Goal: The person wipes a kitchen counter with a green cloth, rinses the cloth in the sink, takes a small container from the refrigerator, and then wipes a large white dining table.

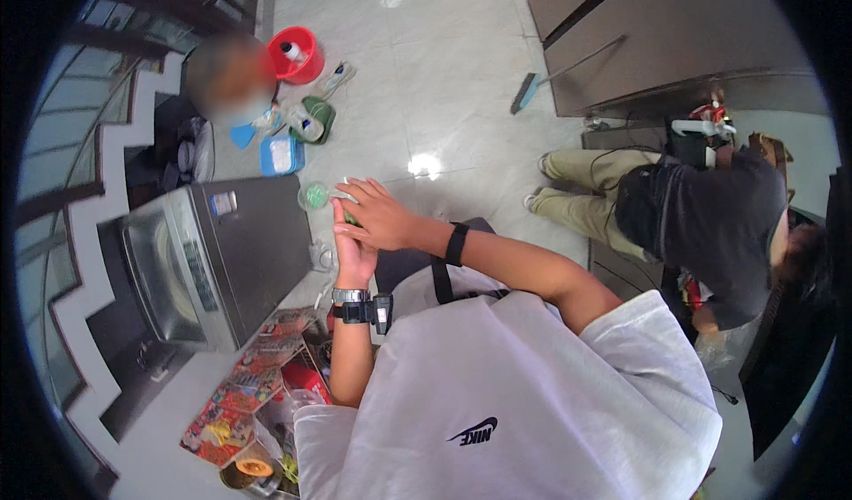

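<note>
My left hand (pixel 355 258) is raised in front of my body with its fingers pointing away from me. Across it lies my right hand (pixel 379 215), fingers extended, and the two meet at the palms and fingers. A small green thing (pixel 351 218) shows in the gap between them; the hands cover most of it, so its kind is unclear. Just left of my fingertips is a clear round container (pixel 313 195) with light green contents. A metal-band watch and a black strapped device are on my left wrist, a black band on my right.
A dark appliance cabinet (pixel 253 247) stands at left. Beyond are a blue box (pixel 281 154), a red bucket (pixel 296 54), shoes (pixel 306 122) and a crouching person (pixel 229 77). At right, another person (pixel 705 214) bends over, near a broom (pixel 526 94). A rack (pixel 233 407) holds food, lower left.
</note>
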{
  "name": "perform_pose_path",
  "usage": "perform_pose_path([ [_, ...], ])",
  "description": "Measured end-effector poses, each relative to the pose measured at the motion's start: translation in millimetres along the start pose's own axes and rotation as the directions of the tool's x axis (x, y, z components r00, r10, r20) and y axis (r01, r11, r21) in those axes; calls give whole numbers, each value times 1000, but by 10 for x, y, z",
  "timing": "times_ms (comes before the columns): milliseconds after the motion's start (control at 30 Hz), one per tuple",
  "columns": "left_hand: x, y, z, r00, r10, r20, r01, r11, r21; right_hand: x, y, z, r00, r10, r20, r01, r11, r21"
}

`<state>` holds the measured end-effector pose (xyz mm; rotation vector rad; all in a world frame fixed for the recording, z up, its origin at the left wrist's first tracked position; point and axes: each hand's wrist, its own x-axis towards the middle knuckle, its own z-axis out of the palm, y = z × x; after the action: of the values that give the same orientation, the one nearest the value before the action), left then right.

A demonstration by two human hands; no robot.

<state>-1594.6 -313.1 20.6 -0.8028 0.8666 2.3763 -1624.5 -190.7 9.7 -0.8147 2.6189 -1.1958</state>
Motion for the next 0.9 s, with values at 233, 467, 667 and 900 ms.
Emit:
perform_pose_path([
  [233, 1681, 777, 1440, 999, 7, 33, -13, 978, 207, 1258, 1264, -1358, 994, 33, -103, -37, 998, -45],
  [467, 3848, 1344, 3149, 989, -76, 125, 1, 856, 516, 2074, 2736, -3102, 898, 421, -123, -372, 880, 295],
  [667, 5117, 1558, 5034, 942, -215, 259, -39, 696, 717, 2539, 3604, -4511, 759, 512, -403, -416, 857, 305],
  [900, 6689, 1278, 6708, 917, -318, 240, -40, 526, 850, 2900, 5246, -5852, 601, 631, -490, -417, 771, 482],
])
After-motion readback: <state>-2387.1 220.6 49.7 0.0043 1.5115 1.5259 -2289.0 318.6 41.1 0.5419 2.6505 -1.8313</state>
